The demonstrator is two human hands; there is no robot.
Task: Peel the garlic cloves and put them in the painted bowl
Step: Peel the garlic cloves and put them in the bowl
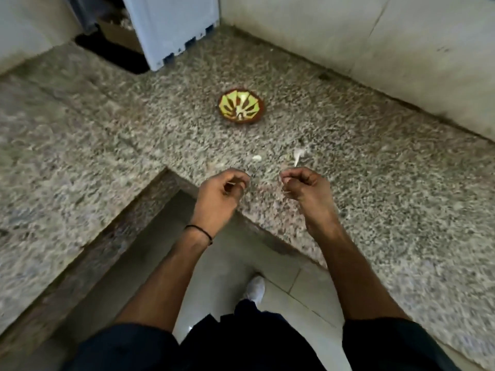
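- Standing at the inner corner of a speckled granite counter [375, 183], a person holds both hands just above its near edge, at the middle of the frame.
- Left hand [222, 190]: the fingers are curled in, with the thumb against the forefinger. Blur hides whether anything is pinched there, so I cannot tell. A thin black band [199, 232] circles that wrist.
- Right hand [301, 183]: the fingers are clenched, with thumb and forefinger pinching a small pale garlic piece [283, 181]. Whether it is clove or skin, I cannot tell.
- The two hands are near each other but apart.
- Painted bowl [241, 107]: it has a brown rim and a yellow-green pattern inside. It sits upright on the counter above the hands, at the centre of the frame, well apart from them.
- A loose garlic clove [256, 158] lies on the counter between the bowl and the hands, with a scrap of skin [297, 156] to its right.
- A white box [171, 28] stands at the top, left of centre.
- At the bottom are dark clothing and a white shoe [255, 287] on a tiled floor [235, 253].
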